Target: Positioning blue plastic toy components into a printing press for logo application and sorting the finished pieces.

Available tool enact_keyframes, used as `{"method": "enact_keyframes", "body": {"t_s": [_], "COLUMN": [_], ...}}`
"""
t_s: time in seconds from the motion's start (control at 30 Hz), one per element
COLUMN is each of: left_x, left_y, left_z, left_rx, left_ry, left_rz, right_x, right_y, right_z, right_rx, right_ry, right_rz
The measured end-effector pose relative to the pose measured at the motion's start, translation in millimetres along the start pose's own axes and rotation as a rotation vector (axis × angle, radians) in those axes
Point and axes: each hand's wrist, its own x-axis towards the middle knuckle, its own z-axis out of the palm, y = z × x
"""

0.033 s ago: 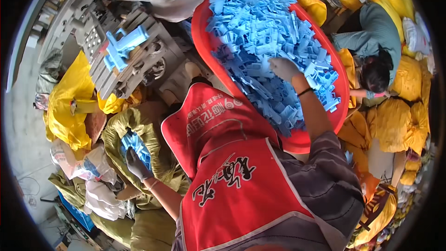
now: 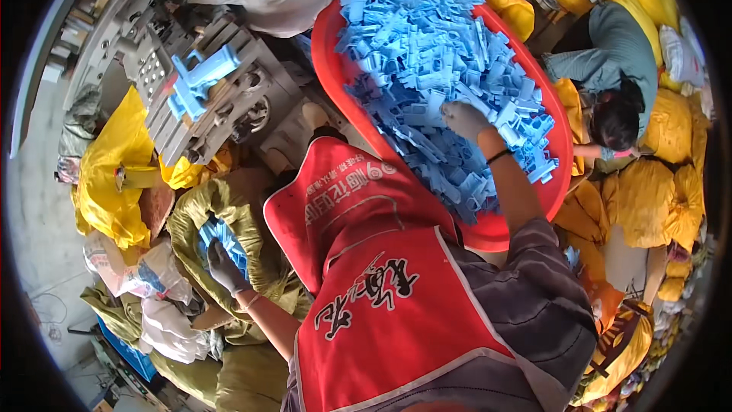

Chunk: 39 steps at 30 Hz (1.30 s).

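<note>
My right hand (image 2: 463,120), in a grey glove, is closed at the fingertips on a blue plastic toy-gun piece (image 2: 436,102) within a big heap. That heap fills a large red oval tub (image 2: 560,149) in front of me, on the right. Over at the left, my gloved left hand (image 2: 224,267) rests with fingers stretched out at the mouth of an olive-green sack (image 2: 187,221). Blue pieces (image 2: 217,233) of the same colour show inside the sack, next to those fingers.
A grey metal machine (image 2: 206,107) stands far left with a blue toy-gun piece (image 2: 200,76) on top. Behind the tub lies a white sack (image 2: 282,11) of blue pieces. A co-worker (image 2: 621,69) bends among yellow sacks (image 2: 652,202) at the right.
My right hand has shifted slightly nearer to me over the heap, and its fingers have curled in. My left hand stays at the sack.
</note>
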Motion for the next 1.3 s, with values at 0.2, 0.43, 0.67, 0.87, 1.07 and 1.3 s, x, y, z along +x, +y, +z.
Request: {"method": "enact_keyframes", "body": {"t_s": [0.2,0.43,0.67,0.87,1.07,1.3], "left_x": [7,-5,-24,-16,9,56], "left_y": [67,98,75,100,189,275], "left_z": [48,45,19,14,6,7], "left_rx": [-0.079,-0.031,-0.035,-0.076,-0.056,0.002], "left_ry": [-0.134,-0.178,-0.197,-0.117,0.0,0.103], "left_rz": [0.125,0.194,0.126,0.085,0.466,0.754], "right_x": [5,63,27,-22,-46,-38], "right_y": [-3,-32,27,56,54,30], "right_z": [79,58,41,56,81,60], "right_rx": [-0.038,-0.485,-0.099,-0.041,-0.01,0.249], "right_ry": [0.355,0.189,0.113,0.124,0.323,0.368], "right_rz": [0.023,-0.182,-0.061,-0.105,-0.044,-0.179]}}
